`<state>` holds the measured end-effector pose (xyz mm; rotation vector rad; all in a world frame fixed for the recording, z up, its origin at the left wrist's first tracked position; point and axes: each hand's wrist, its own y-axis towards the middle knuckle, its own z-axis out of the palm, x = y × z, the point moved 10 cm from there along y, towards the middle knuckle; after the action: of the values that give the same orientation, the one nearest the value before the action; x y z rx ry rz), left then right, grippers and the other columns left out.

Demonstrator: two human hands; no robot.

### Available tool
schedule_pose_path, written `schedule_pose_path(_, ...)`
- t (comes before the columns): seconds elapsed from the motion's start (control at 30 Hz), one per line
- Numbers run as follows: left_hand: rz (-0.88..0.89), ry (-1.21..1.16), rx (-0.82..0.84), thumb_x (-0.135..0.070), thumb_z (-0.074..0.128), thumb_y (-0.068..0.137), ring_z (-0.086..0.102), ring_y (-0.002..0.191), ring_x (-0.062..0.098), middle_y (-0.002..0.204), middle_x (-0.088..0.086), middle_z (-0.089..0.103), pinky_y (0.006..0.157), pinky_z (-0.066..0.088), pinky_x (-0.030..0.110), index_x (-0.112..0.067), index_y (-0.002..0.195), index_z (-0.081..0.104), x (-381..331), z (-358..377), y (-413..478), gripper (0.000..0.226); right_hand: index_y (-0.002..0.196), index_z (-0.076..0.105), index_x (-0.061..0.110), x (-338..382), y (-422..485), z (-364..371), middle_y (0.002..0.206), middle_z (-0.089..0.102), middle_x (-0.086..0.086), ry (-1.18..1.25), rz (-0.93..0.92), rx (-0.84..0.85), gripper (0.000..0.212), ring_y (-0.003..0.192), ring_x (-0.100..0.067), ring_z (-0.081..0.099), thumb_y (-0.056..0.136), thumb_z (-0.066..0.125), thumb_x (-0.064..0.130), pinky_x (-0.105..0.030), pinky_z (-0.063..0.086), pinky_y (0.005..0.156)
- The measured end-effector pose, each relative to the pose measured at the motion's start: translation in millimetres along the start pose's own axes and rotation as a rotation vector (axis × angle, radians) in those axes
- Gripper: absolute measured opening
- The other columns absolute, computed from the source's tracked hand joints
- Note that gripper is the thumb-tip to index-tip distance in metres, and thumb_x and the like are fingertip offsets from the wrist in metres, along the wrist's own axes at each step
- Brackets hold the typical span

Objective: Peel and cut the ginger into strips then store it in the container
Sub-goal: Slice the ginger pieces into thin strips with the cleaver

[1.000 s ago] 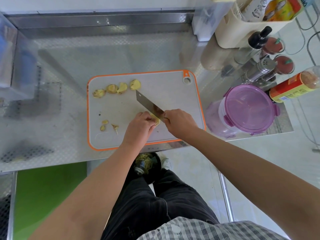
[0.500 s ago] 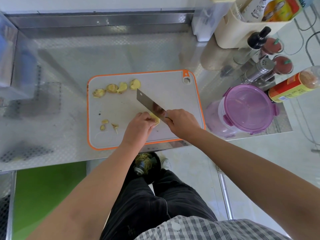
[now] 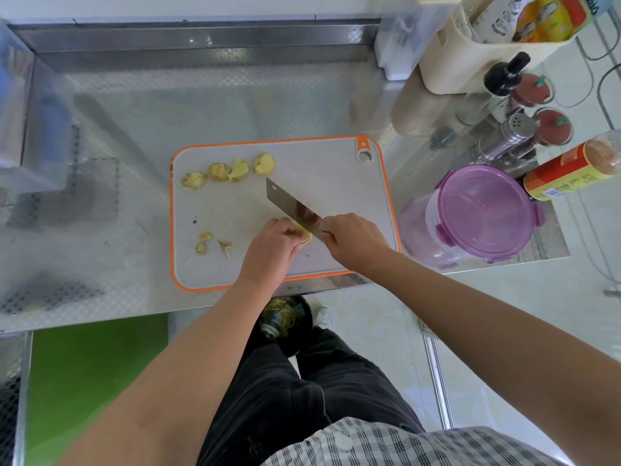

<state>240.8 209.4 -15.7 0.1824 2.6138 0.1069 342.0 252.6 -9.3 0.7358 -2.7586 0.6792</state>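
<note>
Steel tabletop [image 3: 134,105] carries the cutting board [image 3: 336,183], where the left hand [image 3: 268,250] curls its fingers [image 3: 285,230] over the ginger [image 3: 304,235] to steady it while the right hand [image 3: 353,240] grips the knife [image 3: 292,208], container [image 3: 484,213] waiting closed nearby.

On the board [image 3: 336,183], slices [image 3: 228,171] lie far left, scraps [image 3: 211,243] near left, ginger [image 3: 304,235] and knife [image 3: 292,208] at the front middle. The container [image 3: 484,213] stands right of it, bottles [image 3: 514,136] behind the container.
</note>
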Motion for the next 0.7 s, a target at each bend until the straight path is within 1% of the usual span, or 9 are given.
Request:
schedule_pose_path(0.03, -0.003, -0.005, -0.002, -0.004, 0.080, 0.070, 0.059, 0.075, 0.027, 0.082, 0.007, 0.063, 0.055, 0.055, 0.036, -0.007, 0.079, 0.076, 0.1, 0.0, 0.3, 0.011, 0.083, 0.045, 0.019, 0.4, 1.2, 3.5, 0.078, 0.050, -0.003, -0.006, 0.009, 0.004, 0.015, 0.071, -0.025, 0.049, 0.096, 0.039, 0.020, -0.030, 0.035, 0.061)
schedule_pose_path(0.1, -0.001, -0.010, -0.006, -0.003, 0.080, 0.070, 0.058, 0.073, 0.027, 0.081, 0.006, 0.063, 0.055, 0.054, 0.036, -0.008, 0.079, 0.075, -0.8, 0.5, 1.0, 0.011, 0.089, 0.051, 0.013, 0.9, 3.9, 12.4, 0.084, 0.057, -0.008, -0.018, 0.037, 0.008, 0.015, 0.078, -0.030, 0.056, 0.096, 0.039, 0.019, -0.032, 0.039, 0.062)
schedule_pose_path(0.17, 0.003, -0.015, -0.014, -0.004, 0.078, 0.073, 0.058, 0.073, 0.027, 0.082, 0.005, 0.064, 0.056, 0.054, 0.035, -0.009, 0.081, 0.075, -1.5, -0.1, 0.6, 0.010, 0.096, 0.054, 0.010, 0.7, 6.4, 18.1, 0.092, 0.060, -0.010, -0.019, 0.055, 0.001, 0.019, 0.084, -0.032, 0.058, 0.097, 0.039, 0.021, -0.034, 0.041, 0.065)
schedule_pose_path(0.2, 0.003, -0.018, -0.022, -0.004, 0.077, 0.075, 0.058, 0.074, 0.026, 0.083, 0.005, 0.064, 0.057, 0.054, 0.034, -0.010, 0.083, 0.075, -0.7, -1.5, -0.1, 0.010, 0.096, 0.054, 0.010, 0.8, 7.5, 18.8, 0.093, 0.060, -0.010, -0.011, 0.052, -0.008, 0.021, 0.085, -0.032, 0.058, 0.098, 0.039, 0.024, -0.035, 0.042, 0.066)
schedule_pose_path(0.27, 0.000, -0.011, -0.029, -0.004, 0.076, 0.076, 0.058, 0.075, 0.026, 0.083, 0.004, 0.065, 0.060, 0.053, 0.032, -0.009, 0.085, 0.075, 0.6, -3.0, -2.4, 0.011, 0.091, 0.053, 0.011, -0.2, 7.9, 18.8, 0.091, 0.059, -0.008, 0.018, 0.040, -0.022, 0.023, 0.085, -0.031, 0.057, 0.098, 0.039, 0.027, -0.035, 0.043, 0.066)
schedule_pose_path(0.37, -0.009, 0.011, -0.014, -0.004, 0.076, 0.075, 0.059, 0.075, 0.028, 0.078, 0.007, 0.065, 0.060, 0.054, 0.035, -0.007, 0.086, 0.072, 0.0, -2.0, -3.4, 0.013, 0.082, 0.046, 0.014, -3.9, 2.8, 13.4, 0.082, 0.053, -0.003, 0.075, 0.039, -0.069, 0.022, 0.079, -0.026, 0.053, 0.098, 0.041, 0.028, -0.032, 0.037, 0.062)
schedule_pose_path(0.5, -0.032, 0.039, 0.003, -0.005, 0.077, 0.073, 0.060, 0.076, 0.029, 0.078, 0.009, 0.066, 0.060, 0.054, 0.037, -0.006, 0.084, 0.072, 2.6, -2.0, -0.6, 0.013, 0.089, 0.055, 0.011, 0.5, -1.7, -0.1, 0.077, 0.048, 0.002, 0.067, -0.020, -0.107, 0.023, 0.073, -0.021, 0.047, 0.098, 0.042, 0.028, -0.030, 0.033, 0.061)
schedule_pose_path(0.63, -0.038, 0.042, 0.004, -0.005, 0.078, 0.073, 0.060, 0.074, 0.030, 0.077, 0.009, 0.067, 0.058, 0.053, 0.035, -0.005, 0.080, 0.073, 1.8, -2.0, -0.7, 0.009, 0.079, 0.047, 0.016, 0.3, -3.8, -2.4, 0.071, 0.045, 0.002, 0.040, -0.038, -0.080, 0.022, 0.071, -0.023, 0.047, 0.098, 0.043, 0.027, -0.029, 0.030, 0.060)
schedule_pose_path(0.7, -0.035, 0.046, 0.003, -0.006, 0.078, 0.073, 0.059, 0.073, 0.029, 0.077, 0.009, 0.067, 0.058, 0.053, 0.035, -0.006, 0.079, 0.074, 1.3, -2.1, 0.4, 0.008, 0.082, 0.052, 0.016, 1.8, -4.7, -1.7, 0.073, 0.046, 0.002, 0.029, -0.042, -0.071, 0.021, 0.070, -0.023, 0.046, 0.098, 0.043, 0.027, -0.029, 0.031, 0.060)
